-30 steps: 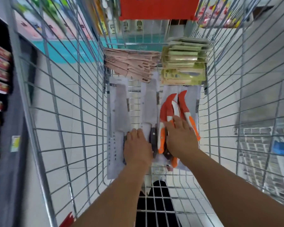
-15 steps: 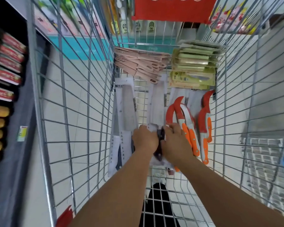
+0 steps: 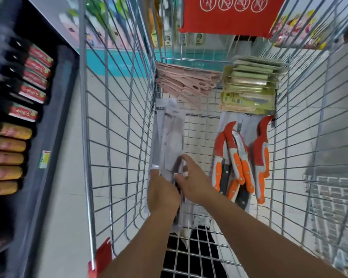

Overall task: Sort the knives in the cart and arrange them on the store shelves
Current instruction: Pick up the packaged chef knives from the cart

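Off to the left, a dark store shelf (image 3: 54, 125) carries red-labelled packets (image 3: 31, 91) above and yellow ones (image 3: 7, 157) below, all smeared by blur. Beside it stands the wire cart (image 3: 117, 137), and both of the person's arms reach down into it.

The left hand (image 3: 162, 190) is curled round the lower end of the packaged cleavers (image 3: 170, 141), a sheaf of pale carded packs tipped up on edge against the cart's left wall. Its fingers wrap out of sight behind the cards, with only the back of the hand and knuckles showing. The right hand (image 3: 193, 182) meets it from the other side: thumb and forefinger are bent in and pinch the same packs at a dark handle, the remaining fingers loosely folded. The two hands touch or nearly touch. The packs rise away from the fingers toward the cart's far end, blurred.

At that far end lies a fanned pile of pink knives (image 3: 184, 82), and right of it a stack of green-carded knives (image 3: 249, 87). Nearer, on the cart floor just right of the right hand, lie the orange-handled knives (image 3: 241, 159) with red sheaths, untouched, some dark handles among them. A red sign (image 3: 227, 16) hangs on the cart's front.
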A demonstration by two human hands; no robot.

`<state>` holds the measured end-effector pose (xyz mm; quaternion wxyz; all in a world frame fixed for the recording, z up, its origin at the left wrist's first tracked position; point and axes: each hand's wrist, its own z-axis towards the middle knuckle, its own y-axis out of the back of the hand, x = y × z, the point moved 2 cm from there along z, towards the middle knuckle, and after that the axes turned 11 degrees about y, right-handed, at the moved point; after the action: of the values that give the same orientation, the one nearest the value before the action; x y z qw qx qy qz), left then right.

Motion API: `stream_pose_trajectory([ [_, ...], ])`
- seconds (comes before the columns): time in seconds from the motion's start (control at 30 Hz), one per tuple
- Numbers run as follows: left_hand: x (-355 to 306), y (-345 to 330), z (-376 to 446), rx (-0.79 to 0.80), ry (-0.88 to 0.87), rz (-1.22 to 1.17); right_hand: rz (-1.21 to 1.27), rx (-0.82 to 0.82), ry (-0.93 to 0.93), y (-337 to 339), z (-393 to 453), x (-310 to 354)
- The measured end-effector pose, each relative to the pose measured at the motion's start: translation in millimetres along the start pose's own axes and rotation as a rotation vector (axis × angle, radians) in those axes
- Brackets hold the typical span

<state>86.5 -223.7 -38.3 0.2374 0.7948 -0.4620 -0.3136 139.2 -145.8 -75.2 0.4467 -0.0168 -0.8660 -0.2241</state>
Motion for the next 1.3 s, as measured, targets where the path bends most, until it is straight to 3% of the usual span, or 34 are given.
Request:
stream_pose_trajectory([
  [0.13,11.7,4.4,12.2,0.006,-0.047,0.054,-0.004,0.03,0.045,-20.5,11.5,7.6],
  [0.23,12.7,6.8,12.9,-0.023,-0.3,0.513,-0.033,0.069,0.082,-24.1,18.7,9.1],
  [0.3,14.1,2.8,18.4,0.049,-0.46,0.775,-0.085,0.103,0.116,-22.4,19.4,9.2],
  [0.4,20.1,-1.7,32.7,0.157,-0.49,0.893,-0.254,0.141,0.074,-13.1,14.3,5.0],
  [0.63,3.3,-6.6,20.6,0.044,-0.56,0.779,-0.595,-0.041,-0.013,19.9,-7.0,-16.0],
  [0.8,-18.2,-41.0,-2.8,0.189,-0.714,0.604,-0.72,-0.112,-0.121,35.8,-21.9,-42.1],
  [0.97,-31.0,-86.4,-11.1,0.378,-0.572,0.537,-0.658,-0.215,-0.216,54.9,-41.2,-58.2],
  [1.2,-43.0,-111.8,-8.8,0.298,-0.286,0.391,-0.592,-0.234,-0.275,69.5,-53.3,-64.9],
  [1.3,-47.8,-112.8,-9.4,0.287,-0.256,0.304,-0.566,-0.245,-0.298,69.2,-51.5,-63.9],
])
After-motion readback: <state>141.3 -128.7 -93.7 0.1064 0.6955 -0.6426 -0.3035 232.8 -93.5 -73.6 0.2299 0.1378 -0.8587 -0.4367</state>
